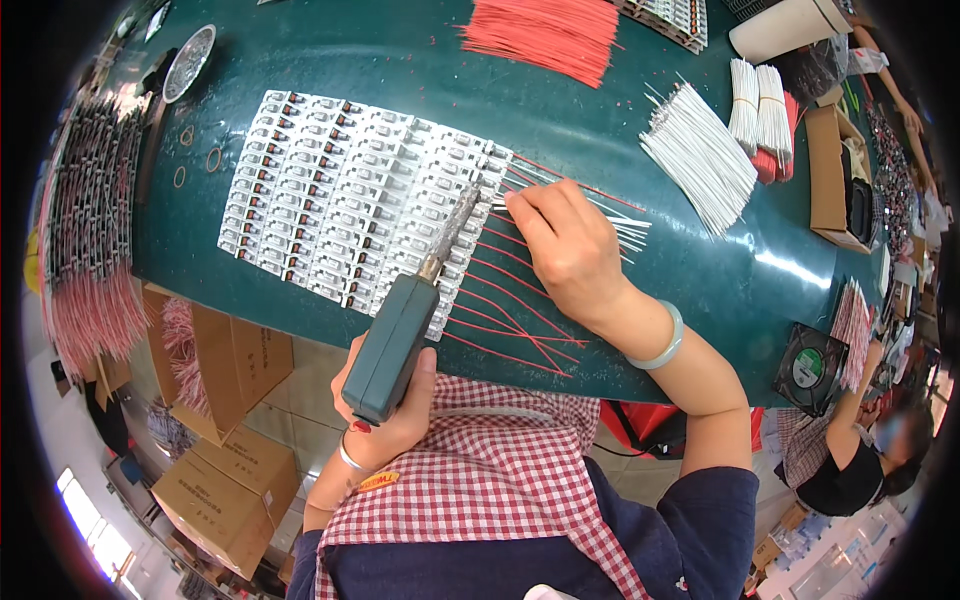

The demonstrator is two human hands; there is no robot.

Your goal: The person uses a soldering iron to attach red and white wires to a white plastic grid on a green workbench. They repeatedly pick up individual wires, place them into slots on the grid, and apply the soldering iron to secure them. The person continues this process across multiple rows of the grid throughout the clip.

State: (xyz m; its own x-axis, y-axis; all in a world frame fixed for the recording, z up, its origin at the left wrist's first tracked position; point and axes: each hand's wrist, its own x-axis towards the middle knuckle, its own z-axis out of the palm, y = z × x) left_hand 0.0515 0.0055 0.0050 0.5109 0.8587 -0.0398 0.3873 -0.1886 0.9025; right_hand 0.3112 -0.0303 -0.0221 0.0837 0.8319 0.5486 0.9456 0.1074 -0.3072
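Lettering stands on a small yellow-orange tag (pixel 378 482) on the checked apron (pixel 470 515), just below the left hand (pixel 395 432). Dark printing marks a closed carton (pixel 225 497) and, above it, an open carton (pixel 243 365), both left of that hand. Right of the right hand (pixel 575 255), a black fan (pixel 824 350) bears a round green-and-white label (pixel 803 367); its fine print is illegible.

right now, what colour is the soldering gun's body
Dark green: the soldering gun, held in the left hand, shows best in the head view.

Free room runs between the panel (pixel 360 205) and red wire pile (pixel 545 35); a green tool (pixel 392 345) obstructs the panel's right side.
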